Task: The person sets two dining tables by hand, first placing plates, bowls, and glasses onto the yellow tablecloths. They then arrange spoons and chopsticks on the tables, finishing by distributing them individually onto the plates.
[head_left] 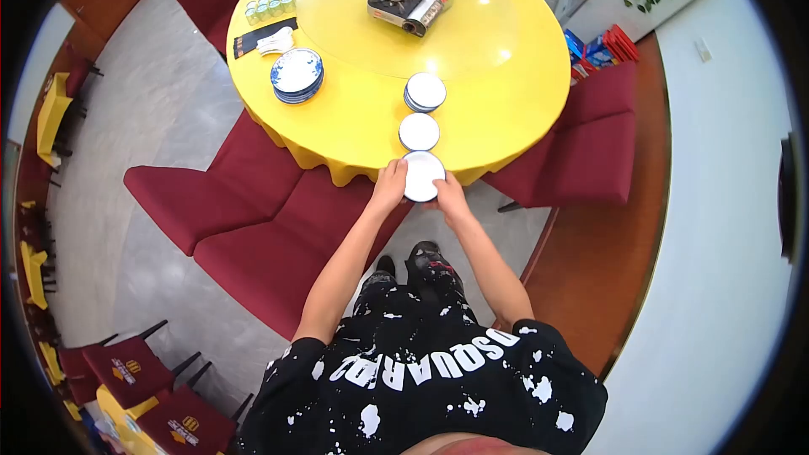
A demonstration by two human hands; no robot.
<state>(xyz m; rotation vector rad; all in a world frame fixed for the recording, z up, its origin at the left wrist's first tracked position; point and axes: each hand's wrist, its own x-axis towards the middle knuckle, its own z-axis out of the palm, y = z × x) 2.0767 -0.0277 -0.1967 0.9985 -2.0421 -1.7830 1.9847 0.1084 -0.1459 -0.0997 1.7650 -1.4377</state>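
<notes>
Between my two hands is a small round white dish [424, 175] with a dark rim, at the near edge of the table. My left hand [390, 187] grips its left side, and my right hand [452, 197] grips its right side with the thumb over the rim. Whether more dishes are stacked beneath it is hidden. Just beyond it on the yellow tablecloth stands a second white dish stack [419, 131]. Farther back is another stack of small white dishes [425, 90] with blue edges.
Left on the table are blue-patterned plates [297, 72], white spoons [276, 41], dark packets [253, 38] and several small glasses [270, 6]. A portable gas stove [394, 2] with a gas can [428, 13] sits on the glass turntable. Maroon chairs [282, 244] flank me.
</notes>
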